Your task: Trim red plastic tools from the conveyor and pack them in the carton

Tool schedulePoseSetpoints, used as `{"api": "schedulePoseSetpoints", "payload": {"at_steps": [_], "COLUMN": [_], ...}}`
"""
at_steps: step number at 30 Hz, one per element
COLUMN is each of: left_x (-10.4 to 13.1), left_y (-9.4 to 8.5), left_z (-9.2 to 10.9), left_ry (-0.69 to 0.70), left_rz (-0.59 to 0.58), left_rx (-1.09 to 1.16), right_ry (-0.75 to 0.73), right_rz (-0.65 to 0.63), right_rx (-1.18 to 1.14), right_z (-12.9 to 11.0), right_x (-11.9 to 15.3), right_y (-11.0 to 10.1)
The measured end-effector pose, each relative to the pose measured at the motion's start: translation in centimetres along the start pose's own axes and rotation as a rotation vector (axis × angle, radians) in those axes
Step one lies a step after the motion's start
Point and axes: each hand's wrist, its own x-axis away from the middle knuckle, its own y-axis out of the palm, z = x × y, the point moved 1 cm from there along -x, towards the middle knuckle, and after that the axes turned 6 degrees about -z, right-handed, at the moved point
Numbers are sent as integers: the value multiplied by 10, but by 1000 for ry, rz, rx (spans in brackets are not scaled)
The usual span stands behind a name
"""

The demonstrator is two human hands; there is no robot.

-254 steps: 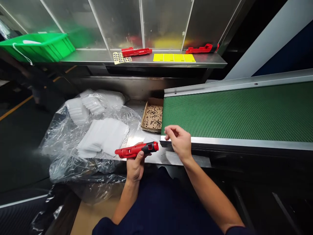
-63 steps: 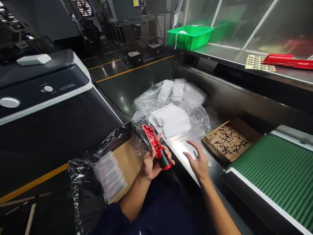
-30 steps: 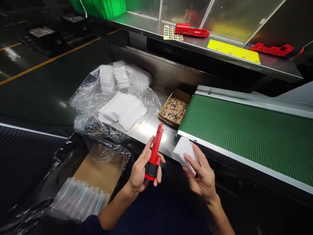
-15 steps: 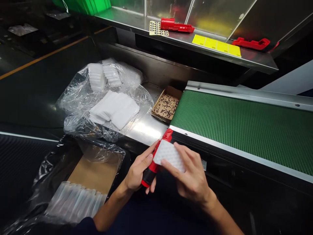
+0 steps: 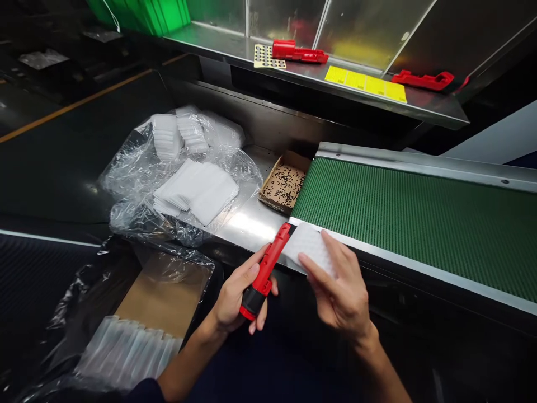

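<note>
At seven o'clock, my left hand (image 5: 230,296) grips the red casing (image 5: 273,256) — near five, my right hand (image 5: 347,294) pinches a white pad (image 5: 309,244); light fingertip contact could let it slip.

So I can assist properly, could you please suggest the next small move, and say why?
Probably bring the white piece in the right hand against the red-and-black part: the left hand holds that part close beside it.
</note>
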Motion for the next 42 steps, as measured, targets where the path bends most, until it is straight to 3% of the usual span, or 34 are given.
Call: {"api": "schedulePoseSetpoints", "payload": {"at_steps": [4,7,14,18,21,24,26,28,31,35,38,40,42], "left_x": [-3,-3,9,11,8,6,6,7,14,35,50,55,57], "left_y": [-1,-1,-4,-5,-9,-11,-12,-14,-16,-19,-24,-29,-36], "left_z": [1,4,12,13,13,12,11,11,12,17,24,29,32], "left_ry": [-42,-56,-93,-68,-26,-36,-38,-48,-34,-32,20,93,146], "left_rz": [58,56,-66,-66,22,113,158,147,26,-48,20,122,220], "left_rx": [-43,-79,-73,-43,-61,-102,-126,-124,-72,-34,-67,-103,-117], "right_ry": [-182,-202,88,206,103,-150,-260,-276,-189,91,101,102,209], "right_rz": [-125,-140,-8,109,124,-19,-89,-100,-43,34,-29,-106,-196], "right_rx": [-97,-51,228,191,56,-99,-165,-169,-57,170,59,-89,-189], "right_z": [-27,-29,24,21,-6,-32,-39,-36,-15,13,13,12,21], "right_x": [5,7,-2,-1,0,2,4,4,-2,-4,10,23,31], "right_y": [8,18,25,19,16,26,36,45,48,50,75,106,145]}}
